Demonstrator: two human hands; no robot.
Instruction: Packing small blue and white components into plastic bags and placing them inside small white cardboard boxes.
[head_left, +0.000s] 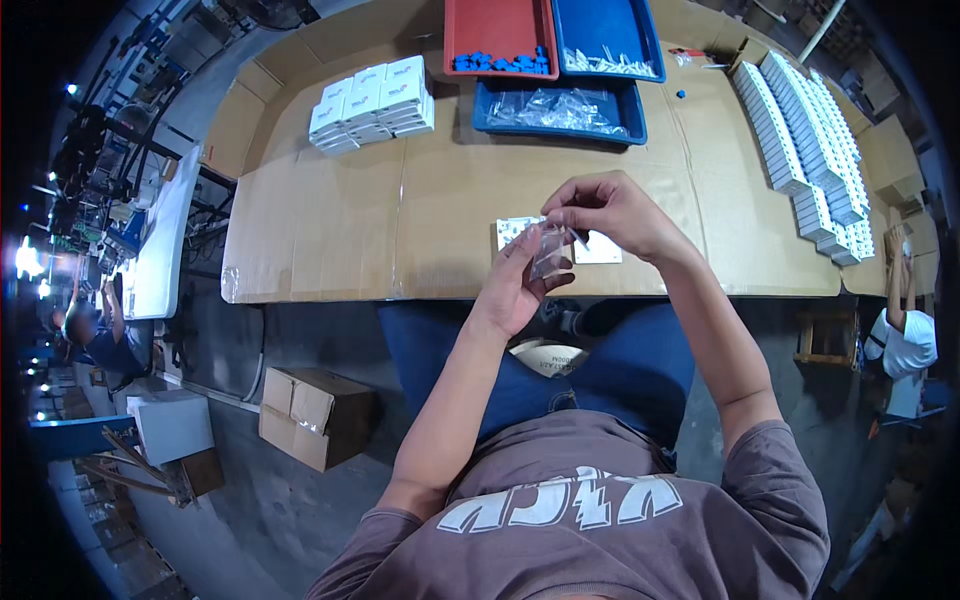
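Above the near edge of the table, my left hand [512, 292] holds a small clear plastic bag [549, 255] between thumb and fingers. My right hand [622, 214] meets it from the right, thumb and forefinger pinched together at the bag's upper end. Whether a small part is also in that pinch is too fine to tell. Under and behind the hands lies an open white box [603, 250], partly hidden by them; small pieces show at its left part.
Beyond the hands, a blue tray [485, 118] holds clear bags. Behind it stand a red tray [500, 25] with blue pieces and a blue tray [605, 22] with white pieces. White boxes are stacked at left [370, 105] and right [815, 150]. A carton [300, 410] sits on the floor.
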